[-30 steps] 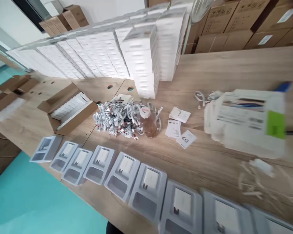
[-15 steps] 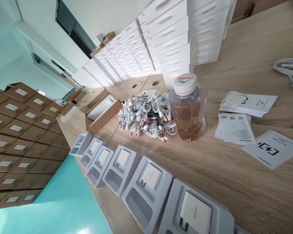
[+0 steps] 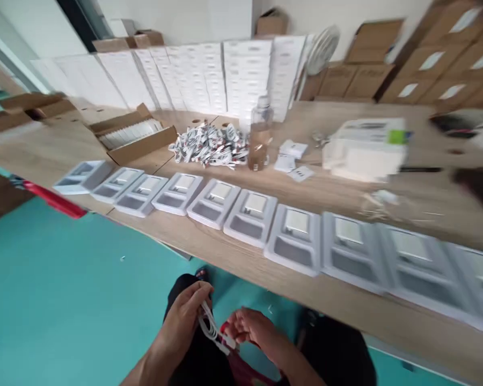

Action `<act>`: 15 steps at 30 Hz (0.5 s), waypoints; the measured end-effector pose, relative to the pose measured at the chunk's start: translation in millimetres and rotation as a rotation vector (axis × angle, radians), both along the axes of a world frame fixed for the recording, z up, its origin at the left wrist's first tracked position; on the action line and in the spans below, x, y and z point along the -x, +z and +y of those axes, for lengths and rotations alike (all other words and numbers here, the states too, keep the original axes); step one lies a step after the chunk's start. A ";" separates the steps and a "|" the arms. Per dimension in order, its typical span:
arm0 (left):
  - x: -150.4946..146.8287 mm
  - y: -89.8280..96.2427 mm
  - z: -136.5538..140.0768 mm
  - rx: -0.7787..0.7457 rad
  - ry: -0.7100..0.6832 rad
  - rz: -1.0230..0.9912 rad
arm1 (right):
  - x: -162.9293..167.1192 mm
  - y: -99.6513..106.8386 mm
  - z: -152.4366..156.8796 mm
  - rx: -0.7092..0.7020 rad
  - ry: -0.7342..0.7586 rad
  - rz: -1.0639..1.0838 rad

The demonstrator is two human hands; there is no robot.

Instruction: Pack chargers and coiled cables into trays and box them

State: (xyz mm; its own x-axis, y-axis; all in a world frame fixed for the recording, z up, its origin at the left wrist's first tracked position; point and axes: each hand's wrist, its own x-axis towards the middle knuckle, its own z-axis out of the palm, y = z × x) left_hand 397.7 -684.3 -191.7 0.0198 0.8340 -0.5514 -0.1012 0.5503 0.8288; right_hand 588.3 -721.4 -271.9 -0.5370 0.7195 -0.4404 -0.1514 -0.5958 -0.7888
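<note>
My left hand (image 3: 190,304) is closed around a looped white charging cable (image 3: 209,324), low over my lap and in front of the table edge. The cable's plug ends hang toward my right hand (image 3: 251,328). That hand's fingers are loosely curled and a little apart, close beside the plugs. A small red piece shows by its fingertips; whether they touch it is unclear. Along the table's front edge runs a row of grey trays (image 3: 292,253), most with a white charger block (image 3: 297,220) in the upper recess. Their lower recesses look bare.
Behind the trays lie a heap of white cables (image 3: 211,145), a bottle of brown liquid (image 3: 260,136), paper cards (image 3: 292,149) and an open carton (image 3: 131,134). White boxes (image 3: 201,75) are stacked at the back. Brown cartons (image 3: 430,61) stand at the right. The table edge (image 3: 209,249) crosses above my hands.
My view has swung right and down, bringing both hands and more of the tray row into sight. A cable is now seen in my left hand; no hands showed before.
</note>
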 end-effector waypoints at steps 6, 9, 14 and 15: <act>-40.0 21.4 -46.9 -0.084 -0.185 -0.094 | -26.3 86.9 -44.2 -0.587 -0.012 -0.429; -43.1 40.8 -66.0 -0.120 -0.334 -0.094 | -43.1 113.9 -67.7 -0.780 0.019 -0.654; -39.3 56.3 -89.1 -0.061 -0.612 0.030 | -69.3 133.1 -74.6 -1.037 0.136 -0.797; -39.2 55.4 -90.7 -0.060 -0.652 0.020 | -71.8 134.7 -71.6 -1.095 0.126 -0.829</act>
State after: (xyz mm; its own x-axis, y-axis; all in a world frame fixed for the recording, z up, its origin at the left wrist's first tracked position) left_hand 436.9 -775.0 -136.3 0.5222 0.6835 -0.5100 0.2535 0.4466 0.8581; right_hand 660.2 -793.0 -137.2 -0.4843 0.8699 0.0933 0.5970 0.4065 -0.6916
